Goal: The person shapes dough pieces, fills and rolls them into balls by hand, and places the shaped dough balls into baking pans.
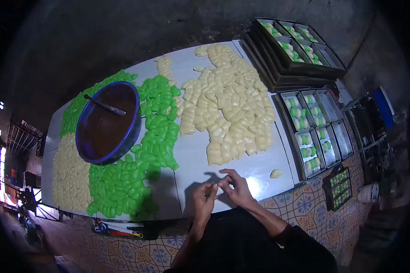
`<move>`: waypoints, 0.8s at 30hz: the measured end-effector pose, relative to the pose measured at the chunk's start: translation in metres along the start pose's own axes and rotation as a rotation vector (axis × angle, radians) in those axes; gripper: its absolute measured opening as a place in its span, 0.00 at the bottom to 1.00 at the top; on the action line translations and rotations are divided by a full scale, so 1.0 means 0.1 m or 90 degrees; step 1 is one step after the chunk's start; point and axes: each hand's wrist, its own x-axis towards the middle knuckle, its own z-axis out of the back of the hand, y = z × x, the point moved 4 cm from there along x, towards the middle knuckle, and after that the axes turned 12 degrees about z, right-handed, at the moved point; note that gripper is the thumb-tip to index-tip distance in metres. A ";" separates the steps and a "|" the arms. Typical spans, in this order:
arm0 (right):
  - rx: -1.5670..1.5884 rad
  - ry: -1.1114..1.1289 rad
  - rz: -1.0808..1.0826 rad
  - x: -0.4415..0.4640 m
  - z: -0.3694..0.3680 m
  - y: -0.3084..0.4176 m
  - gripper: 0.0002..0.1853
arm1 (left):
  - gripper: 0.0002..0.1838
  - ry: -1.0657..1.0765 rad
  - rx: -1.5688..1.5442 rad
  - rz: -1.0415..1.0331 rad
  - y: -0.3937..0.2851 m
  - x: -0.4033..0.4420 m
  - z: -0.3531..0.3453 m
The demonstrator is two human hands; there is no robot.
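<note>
My left hand [203, 199] and my right hand [237, 189] meet over the near edge of the white table [193, 179]. Their thumbs and fingertips pinch together at one spot, and whatever is between them is too small or hidden to make out. Beyond them spreads a large patch of cream dough pieces [237, 104]. One single cream dough piece [276, 174] lies apart, right of my right hand. Green dough pieces [157, 136] cover the table to the left of my hands.
A blue basin [134, 120] of brown filling with a metal utensil [105, 105] stands among the dough on the left. At right, a divided metal tray [299, 157] holds green and cream pieces. Behind it rise stacked trays [278, 73]. Another filled tray [338, 189] sits lower down.
</note>
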 end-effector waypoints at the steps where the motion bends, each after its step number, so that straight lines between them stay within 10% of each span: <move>1: -0.014 0.013 0.035 0.00 0.00 0.02 0.15 | 0.14 0.007 0.095 -0.055 0.13 0.06 0.04; 2: -0.140 0.037 0.177 -0.02 -0.01 0.02 0.18 | 0.23 0.008 0.080 -0.245 0.01 0.02 -0.01; 7: 0.378 0.280 -0.344 -0.26 -0.07 -0.27 0.29 | 0.38 0.202 -0.045 -0.168 -0.24 -0.28 -0.08; 11: -0.132 0.117 0.153 -0.18 0.00 -0.53 0.31 | 0.35 0.088 -0.037 -0.256 -0.19 -0.30 -0.08; 17: -0.235 -0.084 0.119 -0.37 0.54 -0.59 0.24 | 0.34 0.120 0.649 -0.252 0.28 -0.09 -0.18; 19: -0.302 -0.329 0.066 -0.68 1.09 -0.73 0.24 | 0.32 0.044 0.651 -0.331 0.14 -0.19 -0.19; 21: -0.784 -0.304 -0.017 -0.85 1.42 -0.69 0.24 | 0.27 -0.008 0.435 -0.315 0.02 -0.23 -0.16; 24: -0.614 -0.257 -0.002 -0.93 1.41 -1.04 0.15 | 0.19 -0.031 0.276 -0.254 -0.02 -0.23 -0.02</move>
